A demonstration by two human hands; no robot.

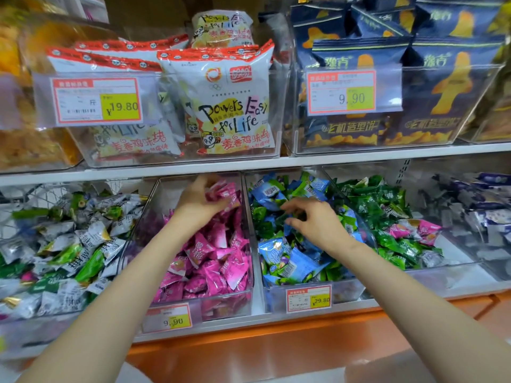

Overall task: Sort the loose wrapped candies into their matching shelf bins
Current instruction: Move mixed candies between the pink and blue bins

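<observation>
Holding a bunch of pink candies point(225, 193), the left hand point(197, 204) hovers directly above the pink bin point(221, 302) at frame centre. The right hand point(318, 221) has curled fingers point(293, 207) in the blue-and-green bin point(348, 291) just right; whether they pinch anything is unclear.

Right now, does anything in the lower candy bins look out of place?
Yes. Two stray pink candies lie among the green candies in the green bin, right of the blue bin. The blue bin is mixed too: green wrappers sit among the blue ones.
</observation>
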